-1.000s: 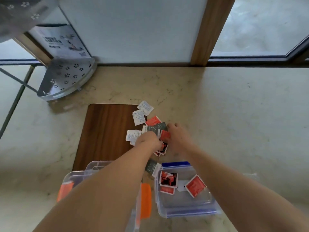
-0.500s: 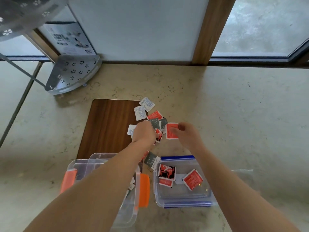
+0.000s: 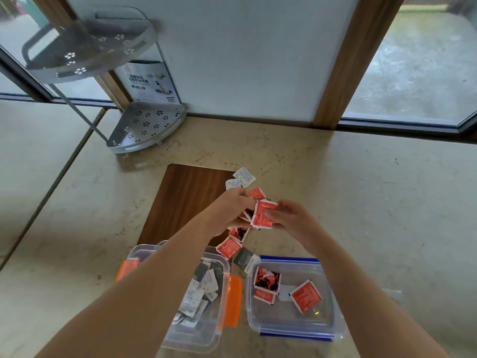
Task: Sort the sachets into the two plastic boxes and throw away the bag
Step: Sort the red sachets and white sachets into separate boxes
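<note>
My right hand (image 3: 289,218) grips a red sachet (image 3: 263,214) above the loose pile (image 3: 240,231) at the wooden board's right edge. My left hand (image 3: 229,210) is closed on a few red and black sachets next to it. White sachets (image 3: 244,177) lie at the pile's far end. A red sachet (image 3: 228,248) and a dark one (image 3: 245,259) lie near the boxes. The orange-clipped box (image 3: 206,337) holds white and dark sachets. The blue-clipped box (image 3: 327,319) holds red sachets. A clear plastic bag (image 3: 392,291) shows faintly right of the blue box.
A wooden board (image 3: 185,200) lies on the marble counter (image 3: 361,202). A perforated metal corner rack (image 3: 144,125) stands at the back left with a printed card (image 3: 149,81) behind it. Wall and windows close off the back.
Both hands have lifted from the pile. My right hand now holds the red sachet higher, and my left hand has gathered sachets beside it. The view tilted up.
</note>
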